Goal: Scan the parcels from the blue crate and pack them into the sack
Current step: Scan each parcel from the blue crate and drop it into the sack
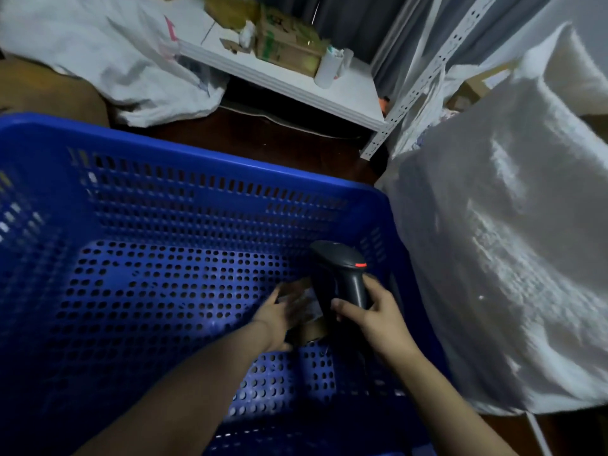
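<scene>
The big blue perforated crate [171,205] fills the left and middle of the view. On its floor near the right wall lies a small brown parcel [312,329], mostly hidden. My left hand [283,311] reaches down onto it, fingers spread over its top. My right hand [375,317] grips the handle of a black barcode scanner [339,271] with a red light, its head hanging just above the parcel. The white woven sack [513,245] stands right beside the crate.
A low white shelf [296,80] at the back carries a cardboard box [289,41] and a paper roll [329,69]. A slotted metal rack post [424,80] rises behind the sack. Another white sack [108,51] lies at the back left on the dark floor.
</scene>
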